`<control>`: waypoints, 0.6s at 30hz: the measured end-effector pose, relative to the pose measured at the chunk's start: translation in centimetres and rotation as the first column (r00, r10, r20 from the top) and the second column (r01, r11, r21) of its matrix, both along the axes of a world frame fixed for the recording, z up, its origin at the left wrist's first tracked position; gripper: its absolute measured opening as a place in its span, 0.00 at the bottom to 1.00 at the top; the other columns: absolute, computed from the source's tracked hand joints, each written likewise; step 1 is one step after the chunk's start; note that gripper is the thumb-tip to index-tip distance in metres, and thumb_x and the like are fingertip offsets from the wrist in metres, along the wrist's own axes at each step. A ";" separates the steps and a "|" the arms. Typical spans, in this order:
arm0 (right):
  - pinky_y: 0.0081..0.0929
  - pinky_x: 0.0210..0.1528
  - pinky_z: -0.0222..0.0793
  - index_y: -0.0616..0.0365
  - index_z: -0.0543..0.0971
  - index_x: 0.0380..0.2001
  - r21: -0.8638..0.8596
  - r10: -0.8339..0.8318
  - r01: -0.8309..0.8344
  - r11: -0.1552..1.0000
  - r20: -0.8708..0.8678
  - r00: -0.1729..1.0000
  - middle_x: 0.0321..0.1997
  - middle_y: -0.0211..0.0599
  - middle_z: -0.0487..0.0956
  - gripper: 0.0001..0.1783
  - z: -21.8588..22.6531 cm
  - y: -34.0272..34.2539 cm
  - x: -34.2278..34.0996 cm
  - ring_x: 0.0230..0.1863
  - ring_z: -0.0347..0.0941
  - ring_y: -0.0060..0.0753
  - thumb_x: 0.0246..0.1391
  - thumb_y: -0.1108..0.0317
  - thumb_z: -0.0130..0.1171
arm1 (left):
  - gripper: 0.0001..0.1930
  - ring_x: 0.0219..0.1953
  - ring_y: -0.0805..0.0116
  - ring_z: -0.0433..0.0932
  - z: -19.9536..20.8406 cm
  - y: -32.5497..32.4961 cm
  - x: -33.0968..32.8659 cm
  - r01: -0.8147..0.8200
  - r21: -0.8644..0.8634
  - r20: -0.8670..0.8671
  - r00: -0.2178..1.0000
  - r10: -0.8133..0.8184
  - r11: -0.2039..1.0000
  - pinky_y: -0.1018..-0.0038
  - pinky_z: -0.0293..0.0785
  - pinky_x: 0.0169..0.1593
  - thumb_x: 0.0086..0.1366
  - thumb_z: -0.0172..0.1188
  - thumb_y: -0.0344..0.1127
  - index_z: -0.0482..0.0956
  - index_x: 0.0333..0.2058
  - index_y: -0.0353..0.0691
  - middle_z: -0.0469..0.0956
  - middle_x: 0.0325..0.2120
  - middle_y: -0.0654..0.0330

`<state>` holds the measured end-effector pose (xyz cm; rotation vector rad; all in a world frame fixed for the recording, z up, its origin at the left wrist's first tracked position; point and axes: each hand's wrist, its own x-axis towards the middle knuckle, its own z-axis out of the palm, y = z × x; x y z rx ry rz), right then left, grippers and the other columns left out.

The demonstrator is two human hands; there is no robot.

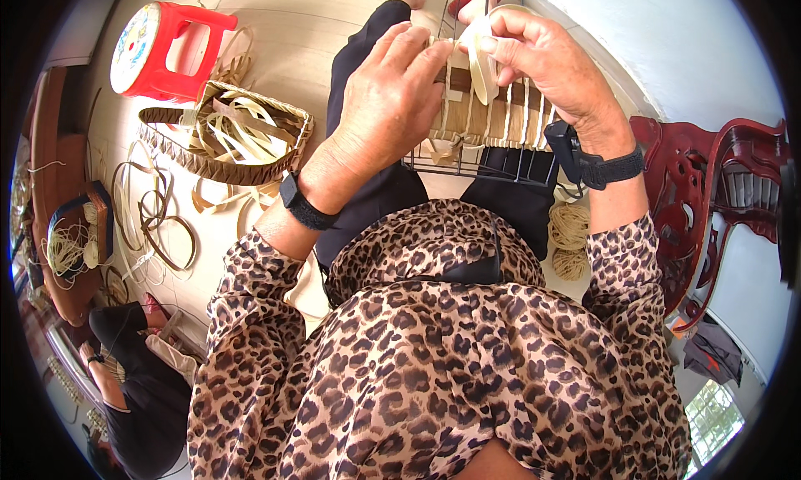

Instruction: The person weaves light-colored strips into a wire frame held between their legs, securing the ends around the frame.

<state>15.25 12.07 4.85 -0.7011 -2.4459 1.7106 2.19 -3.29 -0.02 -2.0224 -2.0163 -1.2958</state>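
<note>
The pale floor (288,50) carries a red stool (174,83), a woven basket (238,176), curled strips (193,245) and bundled cord (570,238).

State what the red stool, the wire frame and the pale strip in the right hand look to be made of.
Red stool: probably moulded plastic; smooth, glossy surface. Wire frame: likely metal with a dark coating or paint; thin, stiff-looking bars. Pale strip: flat, smooth, bent into a loop at the right hand; plant fibre or plastic, the look leaves it open.
</note>
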 end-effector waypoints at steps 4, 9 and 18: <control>0.11 0.32 0.64 0.56 0.77 0.35 -0.030 -0.040 0.039 0.999 -0.018 0.999 0.31 0.22 0.74 0.11 -0.6 0.1 0.0 0.29 0.67 0.10 0.54 0.61 0.53 | 0.23 0.49 0.48 0.68 0.5 -0.2 -0.3 0.032 -0.033 0.135 0.990 -0.028 0.999 0.62 0.67 0.50 0.48 0.58 0.26 0.71 0.46 0.39 0.70 0.44 0.48; 0.12 0.32 0.64 0.55 0.77 0.34 -0.025 0.015 -0.015 1.000 0.003 1.000 0.31 0.21 0.74 0.11 -0.5 0.5 -0.2 0.29 0.67 0.11 0.54 0.60 0.52 | 0.23 0.48 0.50 0.69 0.7 0.3 -0.5 0.072 -0.071 0.194 0.979 -0.057 0.995 0.64 0.68 0.49 0.47 0.58 0.25 0.71 0.46 0.37 0.70 0.44 0.49; 0.13 0.32 0.64 0.55 0.76 0.33 0.063 0.070 -0.073 0.995 0.052 0.996 0.29 0.21 0.73 0.11 0.1 0.9 -0.5 0.28 0.66 0.12 0.55 0.60 0.52 | 0.20 0.46 0.52 0.70 0.5 0.6 -0.8 0.109 -0.096 0.152 0.984 -0.094 0.989 0.65 0.69 0.47 0.46 0.61 0.26 0.73 0.41 0.39 0.70 0.43 0.50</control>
